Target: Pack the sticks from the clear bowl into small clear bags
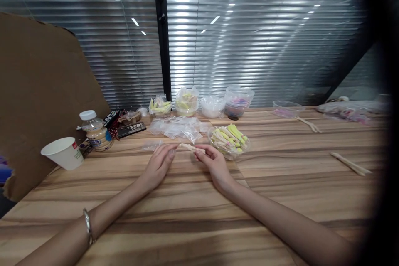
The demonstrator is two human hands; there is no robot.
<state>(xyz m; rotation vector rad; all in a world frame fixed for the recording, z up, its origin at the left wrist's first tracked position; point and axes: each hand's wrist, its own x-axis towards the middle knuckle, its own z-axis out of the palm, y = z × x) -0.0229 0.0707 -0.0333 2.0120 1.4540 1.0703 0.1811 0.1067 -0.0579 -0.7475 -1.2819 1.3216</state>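
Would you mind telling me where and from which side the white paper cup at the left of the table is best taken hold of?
Take the white paper cup around its side wall, about midway down, coming from the right, the open-table side. It appears to tilt, mouth up and leftward, so a grip around the wall likely suits better than pinching the rim. The cardboard sheet crowds its left, and the bottle stands behind.

We had one view only, worn on the head, which looked forward and down along both forearms across the table (pixel 199 224) toward the blinds (pixel 249 41). The hands sat mid-frame, fairly near; a dark blur hid the right edge.
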